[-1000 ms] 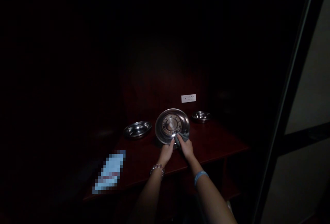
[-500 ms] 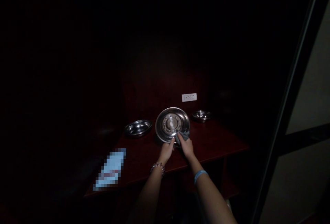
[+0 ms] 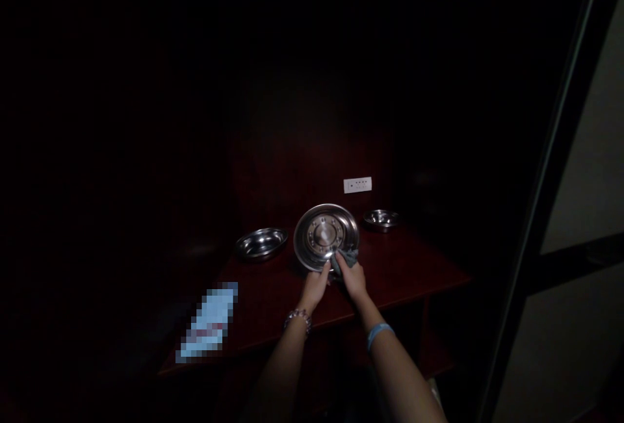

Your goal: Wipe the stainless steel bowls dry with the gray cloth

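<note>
On the near left of a dark red table: one pale-blue flat item, pixelated, too blurred to identify. On the wrists behind: one beaded bracelet, left; one light-blue band, right.

Next, one left hand. Was closed on the lower rim of a metal dish, with thumb on the near face; grip behind the rim not visible. Close beside, one right hand. Was gripping a bunched grey cloth against the lower right rim.

Just beyond the hands, over the table: one round metal dish, shiny, tilted up, with a ring of small round marks about its centre. Could not be told whether touching the tabletop. Looked thin and stiff; judged light, hard to break, apt to dent. Likely slippery on the polished face, surer at the rim. Judged better held at opposite sides of the rim than low down, for fear of tipping backward. Cloth judged soft, useful for friction.

Farther off: one metal bowl, left; one smaller-looking bowl, right, well apart. Farthest, on the back wall: one white socket.
</note>
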A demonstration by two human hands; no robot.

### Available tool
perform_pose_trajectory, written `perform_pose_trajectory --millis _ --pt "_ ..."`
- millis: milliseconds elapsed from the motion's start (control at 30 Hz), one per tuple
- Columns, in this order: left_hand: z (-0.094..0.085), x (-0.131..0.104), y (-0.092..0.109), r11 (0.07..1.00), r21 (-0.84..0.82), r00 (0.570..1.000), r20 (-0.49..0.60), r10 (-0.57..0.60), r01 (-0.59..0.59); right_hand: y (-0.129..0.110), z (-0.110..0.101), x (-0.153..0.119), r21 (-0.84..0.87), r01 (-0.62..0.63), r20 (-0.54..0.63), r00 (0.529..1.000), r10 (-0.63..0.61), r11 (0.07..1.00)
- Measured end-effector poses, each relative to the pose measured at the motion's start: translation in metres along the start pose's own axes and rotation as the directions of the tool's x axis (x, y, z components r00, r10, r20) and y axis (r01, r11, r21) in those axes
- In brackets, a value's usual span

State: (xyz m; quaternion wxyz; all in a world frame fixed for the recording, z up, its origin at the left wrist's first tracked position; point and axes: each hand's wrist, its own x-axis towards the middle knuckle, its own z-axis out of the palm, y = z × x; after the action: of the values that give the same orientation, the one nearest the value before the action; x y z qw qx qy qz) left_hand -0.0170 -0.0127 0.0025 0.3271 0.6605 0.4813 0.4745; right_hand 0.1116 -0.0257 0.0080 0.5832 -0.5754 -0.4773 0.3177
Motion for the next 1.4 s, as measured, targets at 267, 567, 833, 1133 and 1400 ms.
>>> perform_pose_trajectory --millis 267,567,833,1133,1400 --pt "-0.0006 -0.0008 0.0014 1.000 0.008 1.000 0.000 0.003 -0.003 -0.0009 -0.0013 -0.0004 -0.012 0.030 0.006 1.000 -0.030 0.999" --pt "-0.0008 -0.0014 0.0044 1.000 -0.011 1.000 -0.011 0.002 -0.002 -0.0017 -0.0006 -0.0002 -0.015 0.008 0.001 1.000 -0.008 1.000" --pt "-0.0012 0.0004 0.0010 1.000 0.018 1.000 -0.003 0.011 -0.011 -0.0022 -0.0009 0.0000 0.003 0.032 0.002 0.999 -0.032 0.999" --pt "-0.0012 0.0017 -0.0013 0.999 0.001 0.999 -0.005 0.033 -0.033 -0.0009 0.0007 0.0004 0.015 0.039 0.005 0.999 -0.039 0.999" --pt "-0.0033 0.0005 0.0020 0.998 0.061 1.000 0.012 0.009 -0.009 0.0007 0.0013 0.0007 0.018 0.079 -0.001 0.997 -0.079 0.997"
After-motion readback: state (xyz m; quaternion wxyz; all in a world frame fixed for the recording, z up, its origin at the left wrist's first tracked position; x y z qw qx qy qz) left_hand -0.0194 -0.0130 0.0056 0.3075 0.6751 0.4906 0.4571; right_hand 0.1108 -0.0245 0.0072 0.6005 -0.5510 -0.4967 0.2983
